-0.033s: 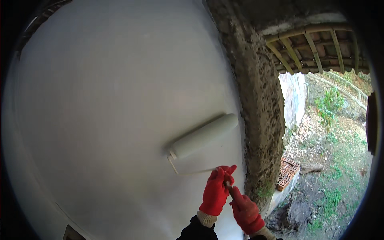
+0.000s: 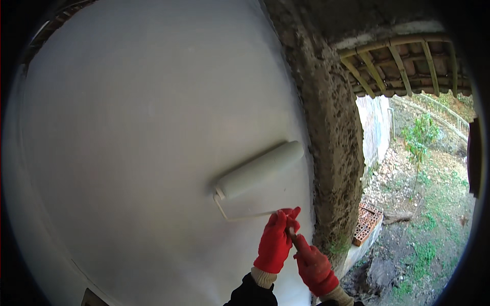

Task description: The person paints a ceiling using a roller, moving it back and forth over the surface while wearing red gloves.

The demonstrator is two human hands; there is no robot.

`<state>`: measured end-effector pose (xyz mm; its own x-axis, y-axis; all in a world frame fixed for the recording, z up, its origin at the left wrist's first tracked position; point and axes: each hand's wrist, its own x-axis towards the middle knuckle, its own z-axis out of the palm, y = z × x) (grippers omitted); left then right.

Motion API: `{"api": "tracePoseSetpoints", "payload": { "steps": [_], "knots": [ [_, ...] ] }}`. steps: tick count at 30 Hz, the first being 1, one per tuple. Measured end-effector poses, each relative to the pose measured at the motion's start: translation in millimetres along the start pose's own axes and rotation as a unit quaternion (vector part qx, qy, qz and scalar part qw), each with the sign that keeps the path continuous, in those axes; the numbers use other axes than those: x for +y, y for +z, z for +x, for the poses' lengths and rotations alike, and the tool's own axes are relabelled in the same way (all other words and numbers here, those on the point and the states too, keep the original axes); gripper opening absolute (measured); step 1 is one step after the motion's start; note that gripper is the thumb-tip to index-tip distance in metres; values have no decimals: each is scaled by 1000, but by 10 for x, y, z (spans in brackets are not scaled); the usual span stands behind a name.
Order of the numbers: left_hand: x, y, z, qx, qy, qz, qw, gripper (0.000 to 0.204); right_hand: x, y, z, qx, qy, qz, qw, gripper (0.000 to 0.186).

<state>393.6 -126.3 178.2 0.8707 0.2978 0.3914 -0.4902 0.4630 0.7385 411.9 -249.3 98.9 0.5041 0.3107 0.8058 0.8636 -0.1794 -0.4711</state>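
Note:
A pale grey paint roller [image 2: 260, 168] lies against the smooth whitish wall [image 2: 127, 127], near its rough right edge, with its thin bent frame hanging below it. My left hand [image 2: 274, 246], in a red glove, grips the upper end of the roller's handle [image 2: 292, 233]. My right hand [image 2: 313, 266], also red-gloved, is closed round the handle lower down and to the right.
A rough, pitted plaster pillar [image 2: 332, 168] borders the wall on the right. Beyond it are a tiled roof edge [image 2: 403, 66] on poles, hollow red bricks [image 2: 366, 227] on a ledge, and a dirt yard [image 2: 418, 204] with plants and rubble below.
The roller and both my hands have shifted very slightly upward along the wall. My grip looks the same.

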Motion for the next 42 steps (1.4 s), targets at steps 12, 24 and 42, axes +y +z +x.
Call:
{"api": "tracePoseSetpoints", "payload": {
  "steps": [12,24,42],
  "knots": [
    [1088,45,-695,70,242,238,938,37,-1147,-124,2327,130,-88,99,983,52],
    [1237,-124,-828,2,231,310,922,34,-1479,-398,3248,212,-73,160,961,42],
    [-1703,-581,-2340,47,-445,-4,894,47,131,-771,-2602,-237,300,-15,924,43]
  ]
}}
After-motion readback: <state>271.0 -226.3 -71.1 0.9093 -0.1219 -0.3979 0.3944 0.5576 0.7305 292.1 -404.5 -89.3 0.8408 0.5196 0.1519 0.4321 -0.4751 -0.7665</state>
